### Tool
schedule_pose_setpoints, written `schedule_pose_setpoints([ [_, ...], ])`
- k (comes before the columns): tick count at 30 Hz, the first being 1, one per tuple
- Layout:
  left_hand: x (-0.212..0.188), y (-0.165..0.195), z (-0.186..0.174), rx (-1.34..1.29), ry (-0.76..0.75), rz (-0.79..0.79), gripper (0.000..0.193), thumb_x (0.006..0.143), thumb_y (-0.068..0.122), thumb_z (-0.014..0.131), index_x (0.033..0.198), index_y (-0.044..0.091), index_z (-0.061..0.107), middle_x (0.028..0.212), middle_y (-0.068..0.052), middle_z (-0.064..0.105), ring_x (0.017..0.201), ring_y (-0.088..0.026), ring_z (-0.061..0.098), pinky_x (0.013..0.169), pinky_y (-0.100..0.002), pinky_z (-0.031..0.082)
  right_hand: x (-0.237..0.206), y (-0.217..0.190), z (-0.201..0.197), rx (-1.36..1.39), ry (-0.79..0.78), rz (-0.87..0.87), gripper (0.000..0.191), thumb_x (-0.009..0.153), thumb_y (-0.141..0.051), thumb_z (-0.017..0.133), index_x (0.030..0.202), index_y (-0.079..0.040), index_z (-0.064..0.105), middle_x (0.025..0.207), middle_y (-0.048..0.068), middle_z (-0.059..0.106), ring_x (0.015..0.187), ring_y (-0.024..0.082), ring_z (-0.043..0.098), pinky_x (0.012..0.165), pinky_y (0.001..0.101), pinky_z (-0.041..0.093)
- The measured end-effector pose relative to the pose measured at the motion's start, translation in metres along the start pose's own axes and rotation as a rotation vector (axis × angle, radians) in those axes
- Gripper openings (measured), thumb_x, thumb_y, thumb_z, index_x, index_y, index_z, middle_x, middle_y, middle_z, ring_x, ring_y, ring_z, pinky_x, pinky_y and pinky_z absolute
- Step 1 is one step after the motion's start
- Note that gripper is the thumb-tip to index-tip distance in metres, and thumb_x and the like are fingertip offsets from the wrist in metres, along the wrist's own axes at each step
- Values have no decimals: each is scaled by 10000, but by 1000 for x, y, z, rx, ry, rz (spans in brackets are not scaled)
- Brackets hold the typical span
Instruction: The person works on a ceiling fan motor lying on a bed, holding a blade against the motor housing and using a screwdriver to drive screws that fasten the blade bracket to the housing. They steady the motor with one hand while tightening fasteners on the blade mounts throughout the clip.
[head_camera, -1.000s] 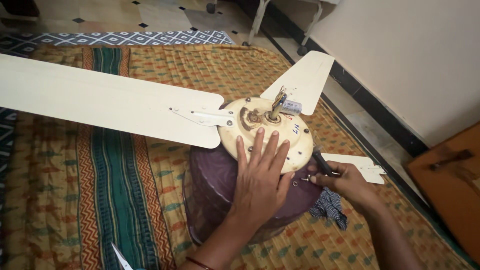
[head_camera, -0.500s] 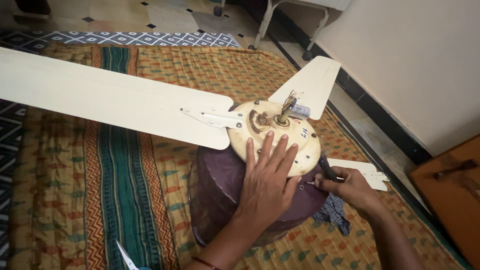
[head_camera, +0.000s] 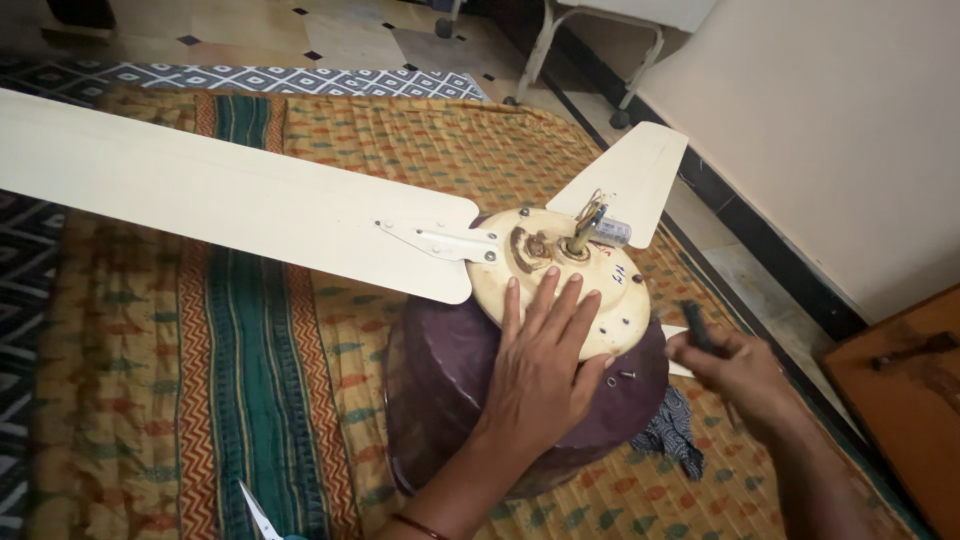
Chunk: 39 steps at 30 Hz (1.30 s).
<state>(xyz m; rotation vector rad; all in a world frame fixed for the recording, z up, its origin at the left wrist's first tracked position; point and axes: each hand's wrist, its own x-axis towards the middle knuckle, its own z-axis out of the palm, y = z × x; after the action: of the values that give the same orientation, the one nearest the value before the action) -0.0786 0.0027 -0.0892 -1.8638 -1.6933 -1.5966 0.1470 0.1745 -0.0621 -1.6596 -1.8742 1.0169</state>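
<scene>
A cream ceiling fan lies motor-up, its round motor housing (head_camera: 610, 290) resting on a dark purple upturned tub (head_camera: 450, 390). One long blade (head_camera: 220, 200) reaches left, a shorter-looking blade (head_camera: 630, 180) points to the back right. My left hand (head_camera: 540, 375) lies flat, fingers spread, on the housing's near edge. My right hand (head_camera: 735, 370) is to the right of the tub, closed around a dark tool handle (head_camera: 695, 325). A small loose screw (head_camera: 627, 375) rests on the tub by the housing's rim.
A patterned orange and green mat (head_camera: 250, 400) covers the floor under everything. A dark blue cloth (head_camera: 675, 440) lies at the tub's right foot. Scissor tips (head_camera: 258, 512) show at the bottom edge. A wall (head_camera: 830, 120) runs along the right, with a brown wooden piece (head_camera: 900, 390) beside it.
My right hand has lifted slightly and moved out from the tub's side with the tool. My left hand has stayed flat on the housing. The view has shifted a little.
</scene>
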Motion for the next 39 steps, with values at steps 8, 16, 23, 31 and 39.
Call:
schedule_pose_setpoints([
  [8,14,-13,-11,-47,104,-159,630,944,308,690,1430,-59,529,1500,-267,513,1478,-447,378,1233,-647,145,-28,-110,13,369,-105,-227,244,807,-120,784,1036,-41,756,769,2,643,643,94,503,583,260,405],
  [16,24,-29,-21,-209,199,-271,773,835,189,751,1468,-107,421,1492,-336,453,1429,-483,391,1212,-558,251,-29,-196,93,223,-333,-447,190,827,-102,776,971,17,742,789,24,684,653,79,560,579,242,433],
  [23,32,-46,-30,-360,358,-243,620,868,52,672,1444,-87,491,1387,-305,599,1306,-452,579,1103,-460,471,-12,-206,102,236,-403,-483,156,825,-39,750,964,30,730,755,35,675,604,92,546,540,249,413],
  [31,41,-46,-27,-565,432,-459,340,928,10,630,1263,-26,672,1047,-199,761,983,-285,771,848,-347,591,-6,-193,113,92,-391,-463,133,839,-48,741,955,15,754,803,20,728,677,69,605,603,229,469],
  [39,40,-75,-35,-805,346,-696,328,952,-19,568,1265,-79,643,1140,-193,761,997,-218,787,865,-291,593,3,-185,105,174,-334,-413,157,879,-34,724,1014,43,740,758,86,668,617,132,564,563,292,443],
])
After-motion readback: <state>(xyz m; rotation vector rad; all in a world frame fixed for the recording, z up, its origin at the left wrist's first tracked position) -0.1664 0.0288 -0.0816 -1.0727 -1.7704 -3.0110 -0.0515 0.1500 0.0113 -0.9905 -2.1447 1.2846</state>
